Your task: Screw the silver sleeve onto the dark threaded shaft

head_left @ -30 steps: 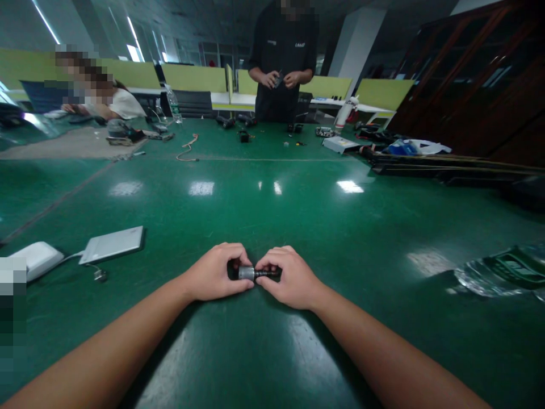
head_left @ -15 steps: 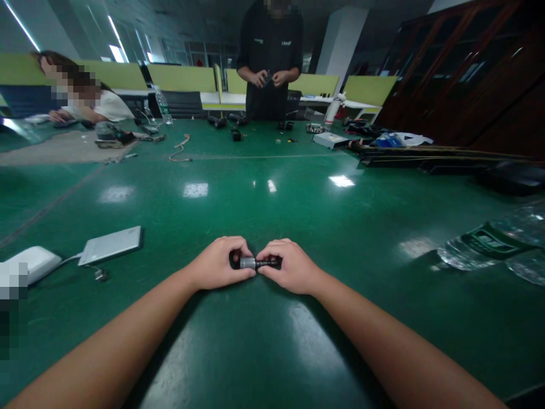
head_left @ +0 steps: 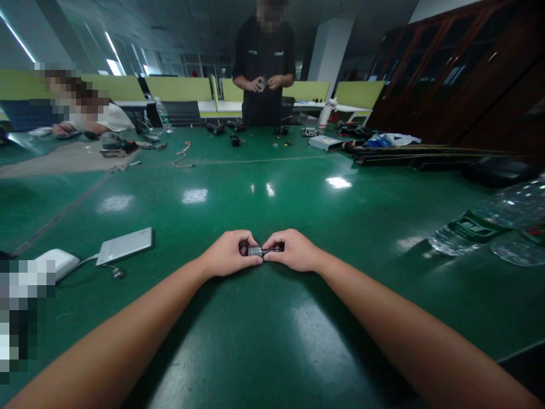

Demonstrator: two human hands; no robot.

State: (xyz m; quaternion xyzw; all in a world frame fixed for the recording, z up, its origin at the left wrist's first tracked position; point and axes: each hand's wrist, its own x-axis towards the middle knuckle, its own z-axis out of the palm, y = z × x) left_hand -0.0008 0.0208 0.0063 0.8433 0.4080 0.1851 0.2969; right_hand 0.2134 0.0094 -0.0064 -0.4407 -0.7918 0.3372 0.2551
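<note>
Just above the green tabletop [head_left: 255,318], in the middle of the view, both hands meet at one small part. My left hand [head_left: 227,253] is closed, thumb and fingers gripping its silver cylinder [head_left: 255,251]. A thin, dark, ribbed rod [head_left: 271,250] runs out of the cylinder to the right. My right hand [head_left: 293,250] pinches around that rod, its fingertips close to the left hand's. The part lies roughly level; fingers hide some of it, and its exact kind cannot be made out.
To the left lie a silver flat box [head_left: 125,246] and a white device [head_left: 57,266], joined by a cable. Clear plastic bottles [head_left: 468,230] lie at the right. Across the table a person in black [head_left: 264,62] handles something small; another person [head_left: 102,113] sits at far left.
The view has shifted slightly. Both hands appear a little higher and farther right in the picture, still holding the same part. Across the table, the standing person's small item has turned.
</note>
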